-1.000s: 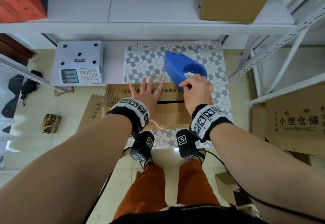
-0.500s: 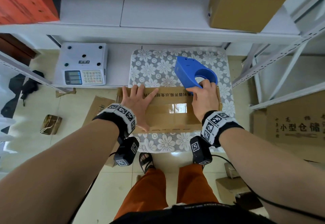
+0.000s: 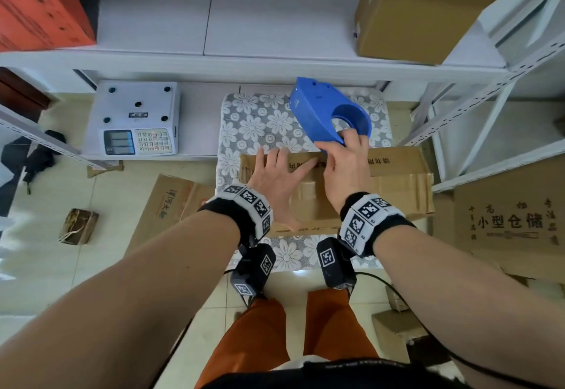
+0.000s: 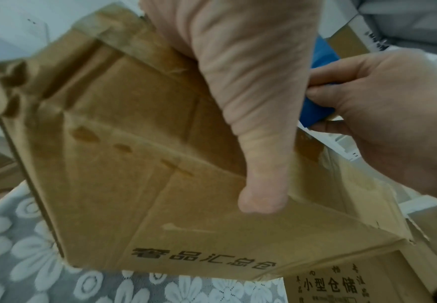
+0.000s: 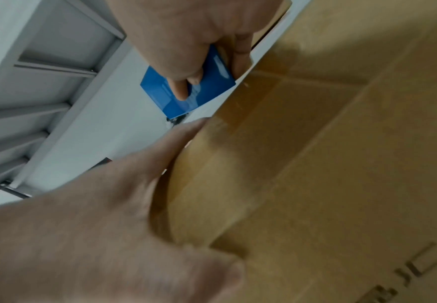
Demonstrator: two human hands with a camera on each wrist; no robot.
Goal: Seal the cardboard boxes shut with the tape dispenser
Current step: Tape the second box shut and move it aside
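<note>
A brown cardboard box (image 3: 394, 187) with printed characters lies on a floral mat (image 3: 260, 126); a strip of glossy tape runs across its top. My left hand (image 3: 276, 174) lies flat on the box with straight fingers reaching its far edge, and its thumb (image 4: 261, 178) presses the top. My right hand (image 3: 344, 159) grips the blue tape dispenser (image 3: 324, 110) at the box's far edge, the dispenser tilted up over the mat. In the right wrist view my fingers (image 5: 186, 82) curl round the blue dispenser (image 5: 176, 96) beside the box (image 5: 329, 164).
A white weighing scale (image 3: 134, 119) sits left of the mat on the low shelf. A brown box (image 3: 422, 12) and an orange box (image 3: 39, 19) stand on the upper shelf. White shelf frames (image 3: 477, 107) rise on the right, with printed cartons (image 3: 513, 220) below and flat cardboard (image 3: 171, 202) on the floor.
The dispenser and my right hand have moved toward the box's far edge and tilted up. My left hand has slid forward on the box, fingers together. The box now extends further right.
</note>
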